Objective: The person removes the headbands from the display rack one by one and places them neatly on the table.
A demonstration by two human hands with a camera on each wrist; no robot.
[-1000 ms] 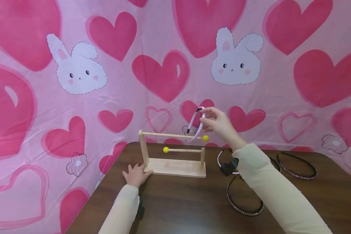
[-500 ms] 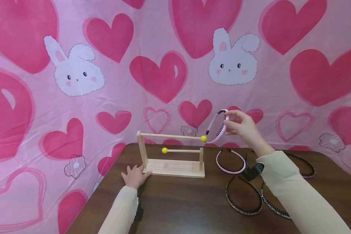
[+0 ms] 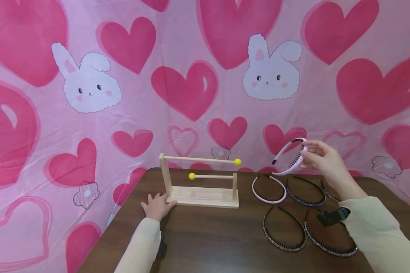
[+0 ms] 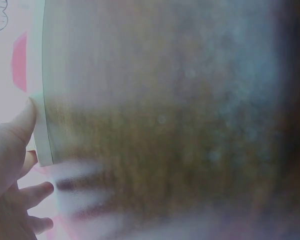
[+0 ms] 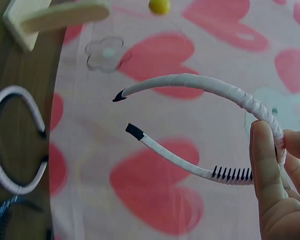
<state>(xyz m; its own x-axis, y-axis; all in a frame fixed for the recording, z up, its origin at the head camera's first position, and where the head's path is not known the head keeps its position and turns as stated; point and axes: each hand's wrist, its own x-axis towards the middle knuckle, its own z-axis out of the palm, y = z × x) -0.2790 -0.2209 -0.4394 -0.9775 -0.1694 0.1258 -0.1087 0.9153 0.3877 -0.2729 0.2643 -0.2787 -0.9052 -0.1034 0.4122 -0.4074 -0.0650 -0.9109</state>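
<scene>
A pale pink headband (image 3: 298,162) with black comb teeth hangs in the air above the table's right side. My right hand (image 3: 322,159) pinches it at the middle of its curve; in the right wrist view the headband's (image 5: 205,82) two black-tipped ends point away from the hand. My left hand (image 3: 155,206) rests with spread fingers at the left end of a wooden stand (image 3: 205,197). This stand has a long upper rod (image 3: 201,159) and a shorter lower rod (image 3: 215,177), each tipped with a yellow ball. No headband hangs on either rod.
On the table (image 3: 208,239) to the right lie a second pale pink headband (image 3: 269,202), a blue-patterned headband (image 3: 305,203) and several dark ones, such as a brown patterned headband (image 3: 285,247). My right forearm partly covers some. A pink heart-print cloth (image 3: 186,91) hangs behind.
My right hand has carried the pale pink headband rightward, from around the upper rod's end to well clear of it. The left hand stays on the stand's base.
</scene>
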